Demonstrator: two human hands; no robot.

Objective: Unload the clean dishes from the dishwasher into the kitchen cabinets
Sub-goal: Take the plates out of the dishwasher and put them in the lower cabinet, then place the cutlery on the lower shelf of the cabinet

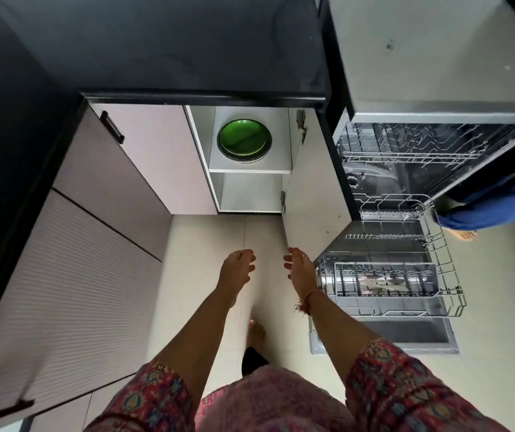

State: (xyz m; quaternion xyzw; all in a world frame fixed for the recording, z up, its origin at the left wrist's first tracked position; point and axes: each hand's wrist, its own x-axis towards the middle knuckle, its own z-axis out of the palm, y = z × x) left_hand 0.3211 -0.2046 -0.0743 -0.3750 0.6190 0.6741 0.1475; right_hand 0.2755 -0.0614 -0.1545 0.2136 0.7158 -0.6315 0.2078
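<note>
White cabinet shelf (250,170), stack of green plates (244,141) resting on it

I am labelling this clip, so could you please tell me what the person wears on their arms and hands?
Both forearms are bare below short sleeves of pink-red patterned fabric. The left hand has a thin ring. The right hand also has a ring, and a red thread bracelet with a frayed tassel circles its wrist.

A black countertop (187,42) runs across the far side. On the far right, a person in blue clothing (496,204) stands barefoot on the pale tiled floor (206,244). Closed ribbed drawer fronts (72,291) with dark handles (112,126) line the left.
</note>
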